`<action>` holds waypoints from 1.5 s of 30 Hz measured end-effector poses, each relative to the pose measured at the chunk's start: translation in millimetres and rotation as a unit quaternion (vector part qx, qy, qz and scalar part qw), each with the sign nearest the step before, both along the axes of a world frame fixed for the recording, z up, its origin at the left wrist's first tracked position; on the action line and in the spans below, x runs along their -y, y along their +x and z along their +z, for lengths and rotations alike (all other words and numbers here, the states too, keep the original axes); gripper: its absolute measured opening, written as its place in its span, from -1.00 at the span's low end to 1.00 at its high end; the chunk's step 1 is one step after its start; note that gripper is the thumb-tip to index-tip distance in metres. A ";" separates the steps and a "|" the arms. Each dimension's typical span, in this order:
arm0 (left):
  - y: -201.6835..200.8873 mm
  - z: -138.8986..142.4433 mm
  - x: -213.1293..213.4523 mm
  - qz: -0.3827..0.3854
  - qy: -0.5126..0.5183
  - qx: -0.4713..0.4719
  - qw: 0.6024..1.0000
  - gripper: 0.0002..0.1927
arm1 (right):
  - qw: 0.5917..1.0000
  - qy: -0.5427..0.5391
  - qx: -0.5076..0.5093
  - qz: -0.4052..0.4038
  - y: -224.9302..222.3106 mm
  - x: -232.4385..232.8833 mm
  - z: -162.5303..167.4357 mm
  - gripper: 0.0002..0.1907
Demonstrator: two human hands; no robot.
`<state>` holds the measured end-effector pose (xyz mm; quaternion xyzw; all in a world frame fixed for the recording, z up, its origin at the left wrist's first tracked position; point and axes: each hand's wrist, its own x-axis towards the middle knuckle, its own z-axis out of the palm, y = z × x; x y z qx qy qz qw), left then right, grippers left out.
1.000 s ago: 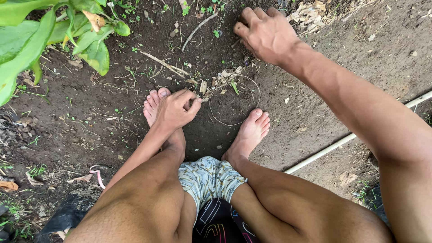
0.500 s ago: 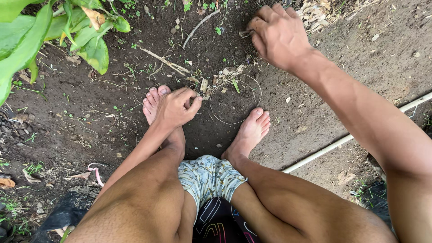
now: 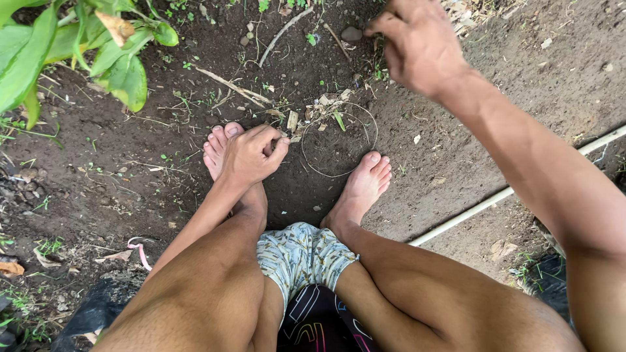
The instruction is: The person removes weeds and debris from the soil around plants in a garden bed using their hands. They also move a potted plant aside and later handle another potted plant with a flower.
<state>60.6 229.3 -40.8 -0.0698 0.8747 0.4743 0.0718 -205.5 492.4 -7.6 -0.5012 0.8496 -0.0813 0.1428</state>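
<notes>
My left hand [image 3: 251, 156] rests loosely curled over my left foot [image 3: 218, 146], gripping nothing. My right hand [image 3: 417, 42] (fingers pinched) reaches the far soil [image 3: 456, 163]; contents I cannot tell.

Garden plot, probably: bare soil [image 3: 130, 189], leafy plant [image 3: 78, 45] (white pipe [image 3: 495, 195] alongside).

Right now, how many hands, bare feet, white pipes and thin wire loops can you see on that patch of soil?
Hands: 2, the left hand resting on the left foot, the right hand raised over the soil.
Bare feet: 2, that one and the right foot.
White pipe: 1.
Thin wire loop: 1.
Total: 6.
</notes>
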 end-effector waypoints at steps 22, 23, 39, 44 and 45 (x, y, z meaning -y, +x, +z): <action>-0.3 0.3 -3.4 -0.005 0.014 -0.010 1.000 -0.87 | 0.980 0.148 -0.023 0.133 29.6 7.3 14.5 -0.59; -0.4 0.4 -3.3 -0.006 -0.002 0.001 1.000 -0.85 | 0.972 0.165 -0.034 0.165 36.7 19.6 22.9 -0.46; -0.6 -0.8 -1.4 -0.011 -0.023 -0.015 1.000 -0.84 | 0.996 0.015 0.083 0.040 57.0 66.7 9.0 -0.62; 0.9 -2.2 -1.2 -0.009 -0.024 0.002 1.000 -0.82 | 0.989 0.075 0.025 0.125 59.8 62.9 -20.1 -0.62; 1.1 -2.4 -0.9 -0.007 -0.017 -0.002 1.000 -0.82 | 0.987 0.083 0.023 0.135 58.7 62.0 -23.0 -0.61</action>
